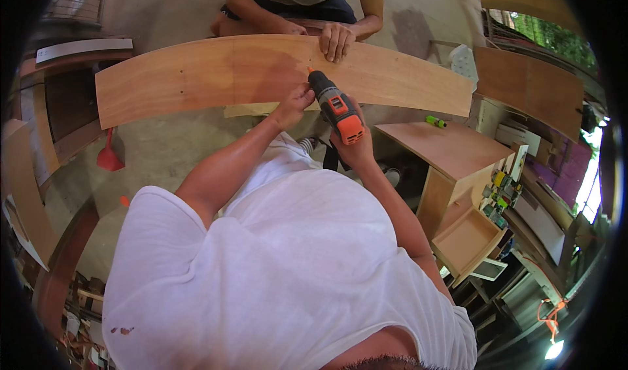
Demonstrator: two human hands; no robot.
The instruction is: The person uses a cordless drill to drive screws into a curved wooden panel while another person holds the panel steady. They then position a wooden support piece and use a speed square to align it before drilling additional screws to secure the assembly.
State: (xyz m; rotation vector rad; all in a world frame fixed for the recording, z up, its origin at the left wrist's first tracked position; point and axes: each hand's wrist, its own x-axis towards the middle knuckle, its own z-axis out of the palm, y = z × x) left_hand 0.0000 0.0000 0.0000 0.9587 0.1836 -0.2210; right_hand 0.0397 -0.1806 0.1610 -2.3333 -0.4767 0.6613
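A long wooden board [203, 76] lies across the far side in front of me. My right hand [356, 144] grips an orange and black cordless drill [338, 108]. The drill's nose points away from me, its tip over the board's surface. Beside the chuck is my left hand [294, 106], its thumb and fingers pinched together at the board's near edge. Whatever those fingers hold is too small to make out. Across from me, a co-worker's hand [337, 42] rests on the board's far edge, just beyond the drill tip.
On my right stands a wooden cabinet [445, 148] with a pulled-out drawer [466, 242] and a green marker-like object [436, 121] on top. A red dustpan-like scoop [110, 155] is below the board's left end. Boards and scrap crowd both sides; a lit lamp [554, 350] glows lower right.
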